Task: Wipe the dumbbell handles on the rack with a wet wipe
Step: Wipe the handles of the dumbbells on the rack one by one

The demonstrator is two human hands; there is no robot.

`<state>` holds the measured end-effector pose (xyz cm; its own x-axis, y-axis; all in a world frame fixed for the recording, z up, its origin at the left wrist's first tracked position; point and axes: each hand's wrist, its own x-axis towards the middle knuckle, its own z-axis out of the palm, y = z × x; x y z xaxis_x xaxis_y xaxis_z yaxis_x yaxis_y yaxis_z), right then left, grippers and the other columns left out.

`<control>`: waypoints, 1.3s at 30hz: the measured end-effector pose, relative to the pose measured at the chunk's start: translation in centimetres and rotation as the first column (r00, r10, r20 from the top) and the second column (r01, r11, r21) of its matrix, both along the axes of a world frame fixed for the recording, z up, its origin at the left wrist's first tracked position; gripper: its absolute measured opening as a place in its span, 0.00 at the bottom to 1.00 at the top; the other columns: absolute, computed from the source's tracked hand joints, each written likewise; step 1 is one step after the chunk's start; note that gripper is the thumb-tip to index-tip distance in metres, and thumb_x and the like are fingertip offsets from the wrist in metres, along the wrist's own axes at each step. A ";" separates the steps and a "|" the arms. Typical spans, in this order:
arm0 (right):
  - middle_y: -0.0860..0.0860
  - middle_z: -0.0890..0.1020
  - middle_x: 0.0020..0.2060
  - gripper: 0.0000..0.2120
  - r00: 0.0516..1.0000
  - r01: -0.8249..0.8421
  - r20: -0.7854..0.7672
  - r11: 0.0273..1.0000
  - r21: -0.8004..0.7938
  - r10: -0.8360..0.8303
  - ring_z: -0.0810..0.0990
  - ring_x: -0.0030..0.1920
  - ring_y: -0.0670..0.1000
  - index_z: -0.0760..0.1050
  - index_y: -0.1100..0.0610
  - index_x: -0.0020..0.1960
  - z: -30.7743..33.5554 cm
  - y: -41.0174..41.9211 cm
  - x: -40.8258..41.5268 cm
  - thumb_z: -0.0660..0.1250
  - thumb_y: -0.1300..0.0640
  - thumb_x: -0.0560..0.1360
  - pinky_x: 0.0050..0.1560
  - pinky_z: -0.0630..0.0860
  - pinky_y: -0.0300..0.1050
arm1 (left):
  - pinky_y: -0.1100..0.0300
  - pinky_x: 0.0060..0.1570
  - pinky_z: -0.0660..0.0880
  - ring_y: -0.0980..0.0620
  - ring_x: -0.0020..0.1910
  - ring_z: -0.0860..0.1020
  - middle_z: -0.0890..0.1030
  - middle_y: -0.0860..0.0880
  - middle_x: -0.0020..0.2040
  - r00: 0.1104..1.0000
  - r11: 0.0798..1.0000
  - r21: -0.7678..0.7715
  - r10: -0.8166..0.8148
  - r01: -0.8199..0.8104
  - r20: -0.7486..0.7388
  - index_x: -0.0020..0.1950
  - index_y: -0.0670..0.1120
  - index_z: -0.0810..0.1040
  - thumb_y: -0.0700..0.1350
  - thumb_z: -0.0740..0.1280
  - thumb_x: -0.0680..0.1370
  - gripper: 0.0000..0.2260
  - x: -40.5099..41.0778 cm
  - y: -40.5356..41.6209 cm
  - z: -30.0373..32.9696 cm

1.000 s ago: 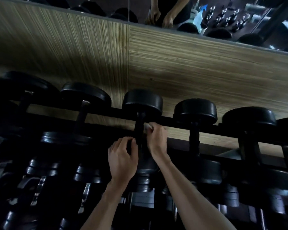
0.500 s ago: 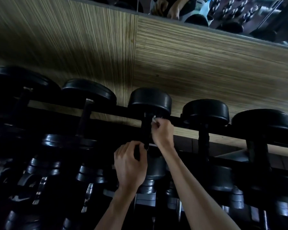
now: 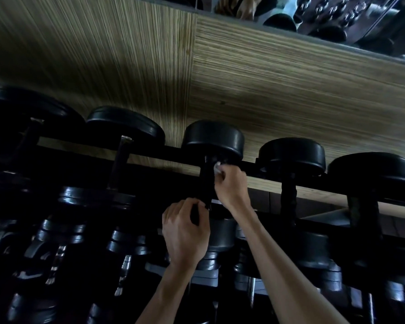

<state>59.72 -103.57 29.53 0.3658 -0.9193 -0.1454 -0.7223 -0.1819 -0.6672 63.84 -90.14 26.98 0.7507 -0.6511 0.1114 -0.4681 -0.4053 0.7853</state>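
A black dumbbell [image 3: 213,139] lies on the top row of the rack, its dark handle [image 3: 206,183] running toward me. My right hand [image 3: 230,185] pinches a small white wet wipe [image 3: 217,166] against the far end of that handle, just under the far weight head. My left hand [image 3: 185,232] curls round the near end of the same handle, in front of the near head. Most of the wipe is hidden inside my fingers.
More black dumbbells sit along the top rail [image 3: 313,181], two to the left [image 3: 124,127] and two to the right [image 3: 292,153]. Lower rows of dumbbells [image 3: 126,244] fill the dark space below. A wood-grain wall panel [image 3: 267,90] stands behind, with a mirror [image 3: 337,15] above.
My right hand has slid the wipe up the handle toward the far head. My left hand has kept its grip at the near end. The camera moved closer and slightly left.
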 end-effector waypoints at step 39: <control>0.51 0.80 0.31 0.13 1.000 -0.012 0.007 0.959 0.283 0.011 0.76 0.31 0.47 0.83 0.62 0.41 -0.4 0.4 -3.2 0.64 0.60 0.80 0.26 0.66 0.34 | 0.46 0.47 0.78 0.60 0.38 0.74 0.79 0.59 0.35 0.999 1.000 -0.003 0.011 -0.011 -0.047 0.42 0.51 0.79 0.47 0.65 0.78 0.07 0.0 0.1 0.0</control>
<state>56.50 -103.22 29.17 0.3776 -0.8365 -0.3971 -0.7179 0.0064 -0.6961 63.83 -90.02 26.95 0.7622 -0.6427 0.0776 -0.4262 -0.4079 0.8075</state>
